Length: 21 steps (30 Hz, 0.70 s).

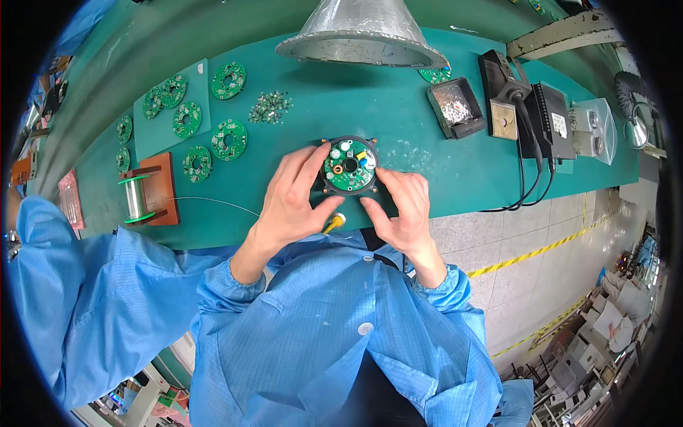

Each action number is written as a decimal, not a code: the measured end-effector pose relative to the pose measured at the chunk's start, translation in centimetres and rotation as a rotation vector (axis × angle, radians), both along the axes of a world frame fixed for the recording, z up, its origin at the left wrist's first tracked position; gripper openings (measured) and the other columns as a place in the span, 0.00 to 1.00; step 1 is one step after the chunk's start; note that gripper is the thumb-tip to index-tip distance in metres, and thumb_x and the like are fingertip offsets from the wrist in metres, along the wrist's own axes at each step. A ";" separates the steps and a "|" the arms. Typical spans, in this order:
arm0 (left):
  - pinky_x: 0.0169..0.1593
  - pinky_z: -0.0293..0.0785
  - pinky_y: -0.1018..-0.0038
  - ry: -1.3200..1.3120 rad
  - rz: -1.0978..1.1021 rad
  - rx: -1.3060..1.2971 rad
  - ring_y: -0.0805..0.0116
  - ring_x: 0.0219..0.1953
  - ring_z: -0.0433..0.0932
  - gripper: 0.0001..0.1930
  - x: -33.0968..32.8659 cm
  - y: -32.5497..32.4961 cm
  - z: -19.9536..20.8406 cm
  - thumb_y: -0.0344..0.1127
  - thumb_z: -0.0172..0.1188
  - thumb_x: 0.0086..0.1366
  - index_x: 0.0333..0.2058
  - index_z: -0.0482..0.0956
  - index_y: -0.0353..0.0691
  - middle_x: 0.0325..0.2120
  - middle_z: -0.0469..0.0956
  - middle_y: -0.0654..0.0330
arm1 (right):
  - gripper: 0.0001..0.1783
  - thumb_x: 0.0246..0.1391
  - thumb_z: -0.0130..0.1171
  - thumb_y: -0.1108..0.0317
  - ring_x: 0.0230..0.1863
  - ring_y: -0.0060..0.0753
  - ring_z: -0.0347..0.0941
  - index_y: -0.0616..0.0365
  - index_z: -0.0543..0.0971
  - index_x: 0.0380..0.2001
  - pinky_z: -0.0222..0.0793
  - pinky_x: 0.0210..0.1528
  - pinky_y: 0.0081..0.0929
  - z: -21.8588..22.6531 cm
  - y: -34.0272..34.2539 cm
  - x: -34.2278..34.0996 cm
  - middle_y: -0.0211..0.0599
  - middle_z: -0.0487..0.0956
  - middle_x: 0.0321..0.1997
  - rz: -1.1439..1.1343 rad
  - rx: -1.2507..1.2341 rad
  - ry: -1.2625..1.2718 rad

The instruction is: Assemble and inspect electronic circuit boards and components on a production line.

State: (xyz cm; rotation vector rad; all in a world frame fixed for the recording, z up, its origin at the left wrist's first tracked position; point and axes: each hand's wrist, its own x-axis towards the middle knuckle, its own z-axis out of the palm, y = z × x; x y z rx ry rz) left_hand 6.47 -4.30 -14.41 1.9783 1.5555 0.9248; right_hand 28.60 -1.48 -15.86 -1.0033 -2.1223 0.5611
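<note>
A round green circuit board with a hole in its middle lies in a black ring-shaped holder on the green mat. White, yellow, blue and copper-coloured parts stand on the board. My left hand grips the holder's left side, index finger at the upper left rim and thumb near the lower edge. On the opposite side, my right hand curls its fingers against the rim, its thumb close to the bottom. Below the holder, a yellow piece with a white end rests at the mat's front edge.
Several ring-shaped boards lie at left, near a pile of small parts. A solder wire spool stands front left. Overhead hangs a metal hood. Right are a scrap tray and soldering station. Another person's blue sleeve is left.
</note>
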 end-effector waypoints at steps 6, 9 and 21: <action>0.52 0.72 0.61 -0.054 -0.006 -0.004 0.47 0.54 0.70 0.43 0.3 0.3 1.8 0.34 0.75 0.39 0.57 0.68 0.34 0.57 0.63 0.46 | 0.35 0.34 0.74 0.69 0.47 0.47 0.72 0.64 0.75 0.51 0.65 0.51 0.39 1.9 -0.2 -0.2 0.47 0.75 0.49 -0.020 -0.071 -0.003; 0.53 0.73 0.60 -0.079 -0.040 -0.049 0.46 0.56 0.70 0.43 0.3 0.7 1.8 0.33 0.75 0.40 0.58 0.67 0.34 0.58 0.63 0.46 | 0.35 0.35 0.73 0.69 0.45 0.47 0.72 0.64 0.75 0.50 0.65 0.49 0.38 1.4 0.0 -0.3 0.47 0.76 0.46 -0.036 -0.036 0.010; 0.55 0.73 0.60 -0.097 -0.099 -0.062 0.43 0.57 0.69 0.42 0.2 1.2 2.1 0.30 0.72 0.44 0.60 0.64 0.38 0.60 0.60 0.45 | 0.30 0.36 0.70 0.78 0.33 0.40 0.75 0.65 0.76 0.48 0.67 0.42 0.34 -0.2 0.3 -0.9 0.39 0.79 0.30 -0.016 -0.041 0.080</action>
